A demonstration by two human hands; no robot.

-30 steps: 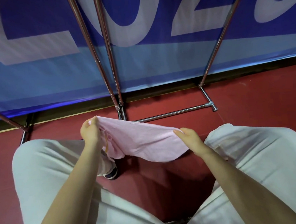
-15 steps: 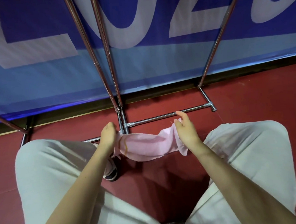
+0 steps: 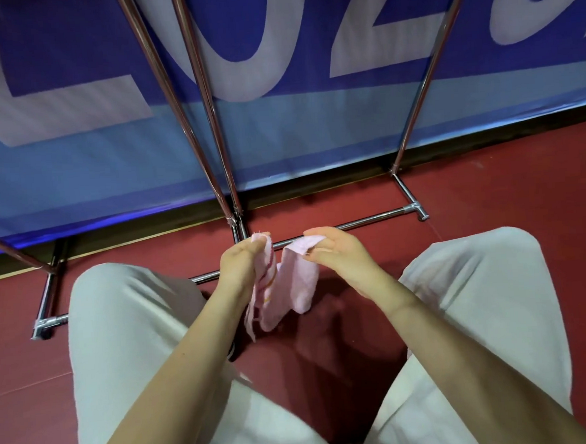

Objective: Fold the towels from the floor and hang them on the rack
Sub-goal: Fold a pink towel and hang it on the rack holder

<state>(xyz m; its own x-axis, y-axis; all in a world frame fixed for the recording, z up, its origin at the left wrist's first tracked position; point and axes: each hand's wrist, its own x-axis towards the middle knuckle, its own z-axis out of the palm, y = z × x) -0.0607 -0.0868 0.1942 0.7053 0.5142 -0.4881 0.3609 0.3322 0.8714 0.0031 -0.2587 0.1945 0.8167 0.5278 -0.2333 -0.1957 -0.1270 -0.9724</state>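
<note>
Pinching pink towel (image 3: 297, 283) — left hand (image 3: 241, 267), right hand (image 3: 338, 253) — ends close together

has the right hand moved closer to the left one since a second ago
Yes. The right hand has swung left, toward the rack's middle upright, bringing its pinched end of the pink towel nearly up to the left hand.
</note>
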